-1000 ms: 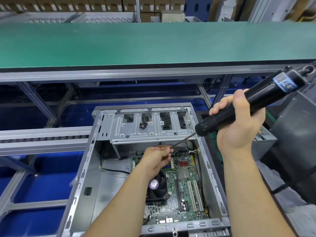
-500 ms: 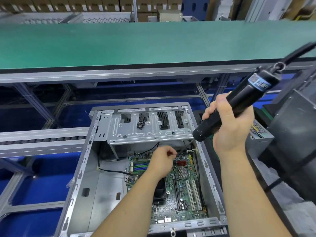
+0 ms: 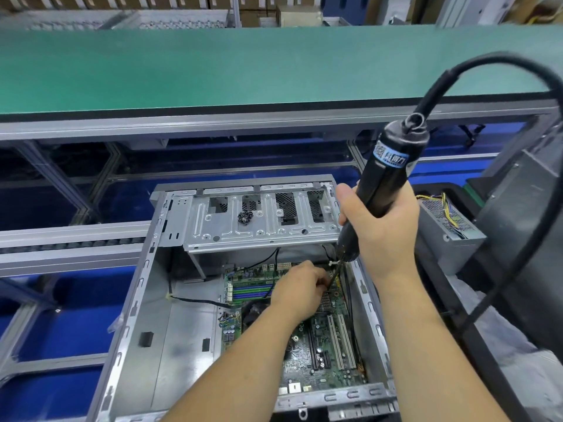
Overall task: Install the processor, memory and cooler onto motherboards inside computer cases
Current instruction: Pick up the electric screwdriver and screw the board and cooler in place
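An open grey computer case (image 3: 131, 315) lies in front of me with a green motherboard (image 3: 323, 354) inside. My right hand (image 3: 384, 229) grips a black electric screwdriver (image 3: 387, 178), now nearly upright, its bit pointing down at the board's upper right corner. My left hand (image 3: 300, 287) reaches into the case and pinches the thin bit near its tip. Memory slots (image 3: 249, 292) show left of that hand. The black cooler fan (image 3: 253, 312) is mostly hidden under my left forearm.
A metal drive cage (image 3: 259, 226) spans the case's far end, with a small pile of screws (image 3: 245, 217) on it. A green conveyor belt (image 3: 243, 65) runs across behind. The screwdriver's black cable (image 3: 487, 68) arcs right. A grey power supply (image 3: 447, 226) with wires sits at right.
My right hand swung the screwdriver from a slant to nearly upright and lowered it toward the board. My left hand moved right and deeper, staying on the bit.
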Demonstrator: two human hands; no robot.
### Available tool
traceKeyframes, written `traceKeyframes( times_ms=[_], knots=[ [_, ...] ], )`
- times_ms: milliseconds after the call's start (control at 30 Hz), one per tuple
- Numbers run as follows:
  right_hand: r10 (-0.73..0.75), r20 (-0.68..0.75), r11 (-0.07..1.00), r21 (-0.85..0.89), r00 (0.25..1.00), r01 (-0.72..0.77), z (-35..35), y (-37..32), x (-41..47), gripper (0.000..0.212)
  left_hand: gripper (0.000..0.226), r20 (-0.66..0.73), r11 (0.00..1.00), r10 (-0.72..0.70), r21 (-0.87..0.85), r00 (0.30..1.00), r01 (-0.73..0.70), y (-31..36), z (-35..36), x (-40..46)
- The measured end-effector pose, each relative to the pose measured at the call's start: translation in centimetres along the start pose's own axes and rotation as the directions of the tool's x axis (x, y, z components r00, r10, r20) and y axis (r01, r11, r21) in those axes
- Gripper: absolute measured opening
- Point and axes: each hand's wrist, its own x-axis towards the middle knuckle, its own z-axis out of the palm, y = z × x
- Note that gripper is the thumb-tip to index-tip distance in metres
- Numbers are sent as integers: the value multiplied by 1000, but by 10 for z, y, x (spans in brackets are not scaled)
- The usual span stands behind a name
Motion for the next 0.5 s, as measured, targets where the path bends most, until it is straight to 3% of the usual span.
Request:
traceKeyframes(
  times_ms=[267,500],
  knots=[
    [5,17,999,-48,1000,-4,2,5,-6,33,37,-32,998,-16,53,999,17,-5,-2,-1],
    [-21,55,995,-97,998,26,1,12,-13,23,30,-42,995,-63,81,997,66,-20,-10,-4]
  ],
)
